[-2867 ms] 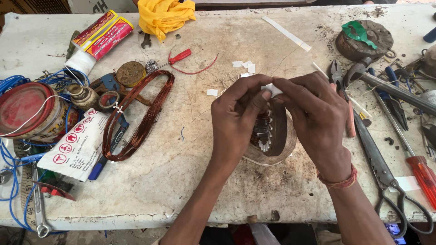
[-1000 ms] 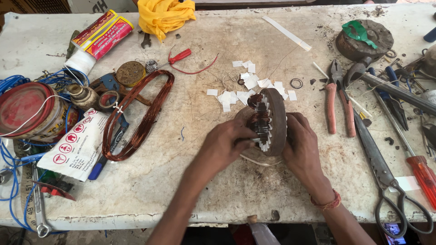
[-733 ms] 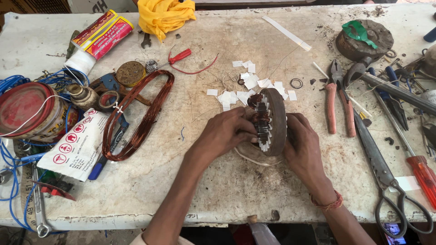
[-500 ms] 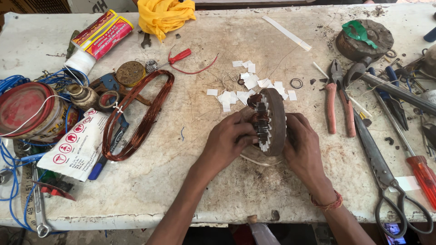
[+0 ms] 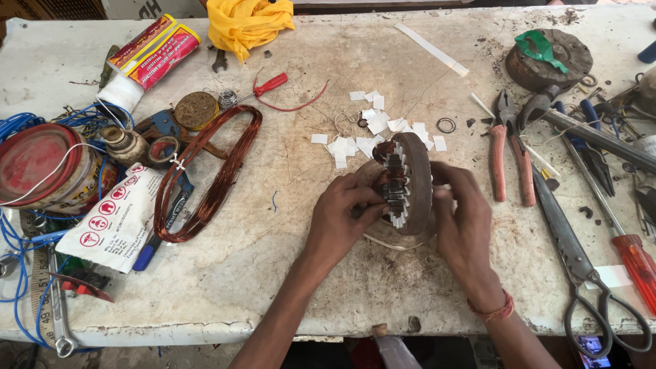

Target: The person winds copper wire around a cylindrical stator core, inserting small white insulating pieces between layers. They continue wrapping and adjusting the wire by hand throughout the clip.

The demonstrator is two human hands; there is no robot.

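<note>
A round motor stator (image 5: 410, 179) with copper windings and white slot papers stands on edge on the worn bench. My right hand (image 5: 459, 217) grips its back rim and holds it upright. My left hand (image 5: 344, 213) pinches at the slots on its toothed face, fingertips on the winding. Small white paper slips (image 5: 362, 133) lie scattered just behind the stator. A loop of copper wire (image 5: 208, 172) lies to the left, apart from both hands.
Red-handled pliers (image 5: 509, 147), long scissors (image 5: 577, 263) and screwdrivers crowd the right side. A red tin (image 5: 41, 167), blue wire, a printed paper and a wrench fill the left. A yellow cloth (image 5: 247, 22) and a round rusty part (image 5: 547, 58) sit at the back.
Earlier both hands covered the stator from above; now it stands on edge, the right hand behind it. The left hand has shifted slightly along the toothed face.
</note>
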